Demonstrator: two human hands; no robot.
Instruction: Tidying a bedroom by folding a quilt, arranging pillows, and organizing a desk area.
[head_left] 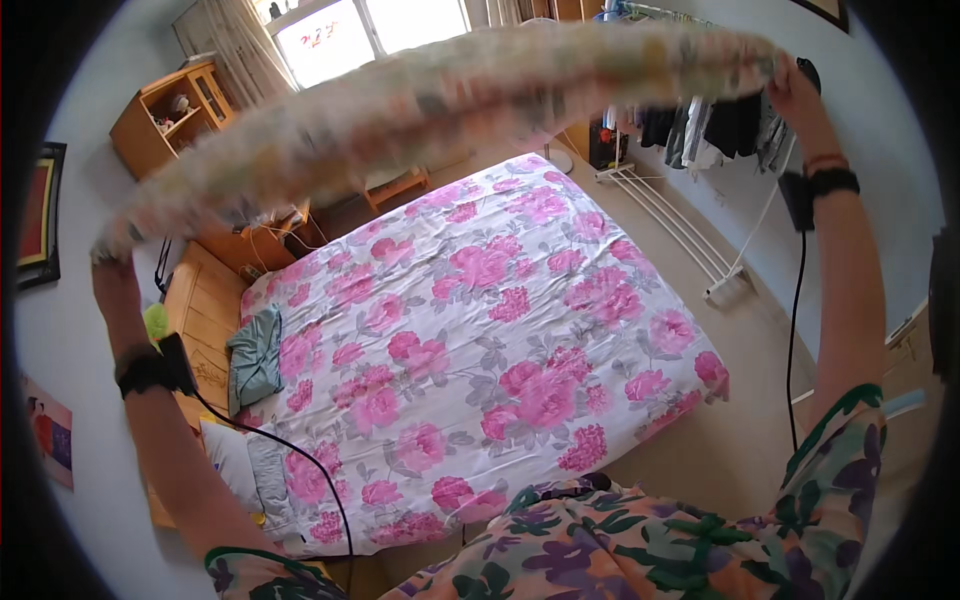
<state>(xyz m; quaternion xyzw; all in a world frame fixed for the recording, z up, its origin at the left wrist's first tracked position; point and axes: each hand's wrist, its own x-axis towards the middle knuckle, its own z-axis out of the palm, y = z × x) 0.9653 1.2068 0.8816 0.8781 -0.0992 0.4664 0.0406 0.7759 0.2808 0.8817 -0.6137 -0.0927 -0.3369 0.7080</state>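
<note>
A patterned blanket [450,110] in pale green, orange and brown is stretched through the air above the bed, blurred by motion. Its left end is gripped in my left hand [117,278], with most of the fingers hidden by the cloth. My right hand [792,98], raised high on the far right, is closed round the other end. Beneath the blanket lies the bed, covered by a white sheet [440,330] with pink flowers and grey leaves. The sheet has small wrinkles. Both arms are stretched wide and up.
A wooden headboard [197,310] stands on the left, with a grey-green pillow [256,358] and a pale pillow [228,465] beside it. A white clothes rack [665,215] with hanging clothes stands at the right wall. Black cables [797,340] run from the wrist straps.
</note>
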